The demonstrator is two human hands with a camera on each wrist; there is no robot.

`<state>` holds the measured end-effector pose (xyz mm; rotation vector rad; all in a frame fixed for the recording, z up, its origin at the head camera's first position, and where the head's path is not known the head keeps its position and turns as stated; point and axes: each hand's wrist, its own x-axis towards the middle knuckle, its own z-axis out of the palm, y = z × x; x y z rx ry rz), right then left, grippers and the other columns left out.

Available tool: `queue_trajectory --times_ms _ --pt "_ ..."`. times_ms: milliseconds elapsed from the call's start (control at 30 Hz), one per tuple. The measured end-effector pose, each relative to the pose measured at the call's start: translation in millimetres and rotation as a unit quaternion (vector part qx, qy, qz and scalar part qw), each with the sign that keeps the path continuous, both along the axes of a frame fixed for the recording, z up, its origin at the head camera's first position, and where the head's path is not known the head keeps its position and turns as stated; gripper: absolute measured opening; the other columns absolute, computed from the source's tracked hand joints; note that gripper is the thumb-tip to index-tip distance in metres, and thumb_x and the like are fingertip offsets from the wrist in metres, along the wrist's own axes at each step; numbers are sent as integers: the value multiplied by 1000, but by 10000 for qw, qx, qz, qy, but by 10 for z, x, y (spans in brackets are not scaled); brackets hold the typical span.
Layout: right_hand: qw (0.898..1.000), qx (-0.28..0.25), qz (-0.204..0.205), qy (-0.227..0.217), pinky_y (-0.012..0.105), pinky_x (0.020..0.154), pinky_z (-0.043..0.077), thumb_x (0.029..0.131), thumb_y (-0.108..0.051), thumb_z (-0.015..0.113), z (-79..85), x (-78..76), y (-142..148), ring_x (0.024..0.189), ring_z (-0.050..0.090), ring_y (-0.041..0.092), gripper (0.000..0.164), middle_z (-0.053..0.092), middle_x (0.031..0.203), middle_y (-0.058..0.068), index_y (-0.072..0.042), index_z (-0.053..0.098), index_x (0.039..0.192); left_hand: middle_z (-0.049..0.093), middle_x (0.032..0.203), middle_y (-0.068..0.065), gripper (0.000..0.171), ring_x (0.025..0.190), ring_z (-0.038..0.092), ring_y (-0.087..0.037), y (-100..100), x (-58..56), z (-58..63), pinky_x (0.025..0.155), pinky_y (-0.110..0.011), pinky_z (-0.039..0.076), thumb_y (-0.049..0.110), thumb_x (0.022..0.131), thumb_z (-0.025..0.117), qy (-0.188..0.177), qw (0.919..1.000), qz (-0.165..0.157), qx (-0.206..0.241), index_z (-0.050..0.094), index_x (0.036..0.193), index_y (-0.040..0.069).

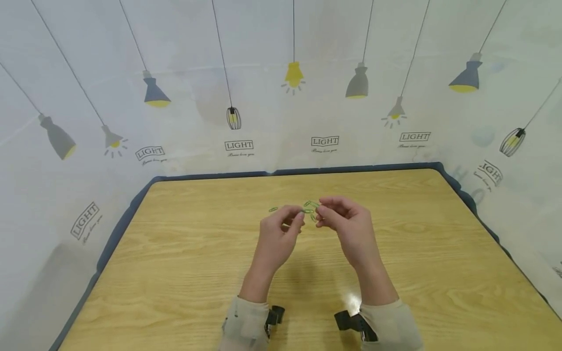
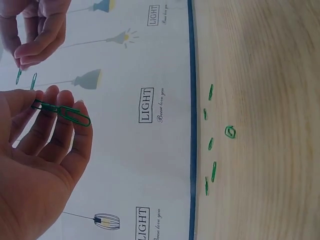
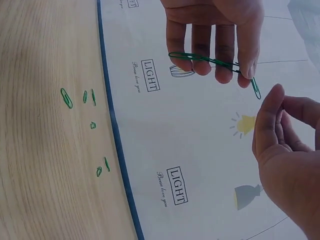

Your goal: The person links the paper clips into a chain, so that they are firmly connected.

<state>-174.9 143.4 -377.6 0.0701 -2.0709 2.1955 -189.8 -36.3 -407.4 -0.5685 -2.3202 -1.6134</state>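
Observation:
My left hand (image 1: 277, 236) pinches a chain of linked green paper clips (image 2: 76, 117) between thumb and fingers. The chain lies across the fingers, and one end clip (image 3: 256, 89) sticks out past the thumb toward the other hand. Facing it, my right hand (image 1: 353, 231) has its thumb and fingertips together on a single green paper clip (image 2: 18, 76), seen in the left wrist view. In the right wrist view that clip is hidden by the fingers. Both hands are raised over the table, fingertips a short gap apart.
Several loose green paper clips (image 2: 213, 171) lie scattered on the wooden table (image 1: 197, 253), toward its far side. A dark blue edge (image 1: 307, 171) borders the tabletop. Behind it hangs a pale wall covering (image 1: 272, 126) printed with lamps.

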Motion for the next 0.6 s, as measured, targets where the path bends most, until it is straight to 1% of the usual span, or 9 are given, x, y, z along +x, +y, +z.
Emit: queue_trajectory --times_ms 67,167,333,533,600 --pt "9999 72 -60 -63 29 82 65 102 -18 73 13 -11 -11 82 72 16 28 74 97 6 5 72 119 78 99 -10 18 85 75 -18 -9 -1 7 72 -22 62 16 109 63 46 10000 14 -70 75 116 5" --pt "9995 235 -139 -134 29 80 64 102 -20 74 25 -22 -28 79 70 15 27 74 98 7 3 74 116 78 99 -8 17 85 75 -19 -20 -6 11 73 -23 62 16 108 63 96 9998 47 -173 75 117 7" --pt "9984 497 -177 -220 28 77 62 102 -23 75 45 -51 -60 77 66 15 27 75 97 3 1 77 114 78 101 -8 18 85 75 -21 -39 -17 23 74 -23 62 16 109 63 241 9992 28 -322 76 119 8" --pt "9972 667 -104 -318 29 74 61 102 -23 74 58 -78 -98 73 62 14 28 70 85 3 2 77 113 79 104 -9 20 84 75 -19 -65 -22 40 75 -24 62 16 109 63 430 9978 54 -494 76 121 6" --pt "9969 703 -91 -355 29 74 60 102 -23 74 58 -81 -106 72 62 14 29 69 82 0 3 77 114 80 104 -9 20 84 75 -19 -71 -22 45 75 -25 62 16 108 63 482 9974 91 -520 76 121 6"
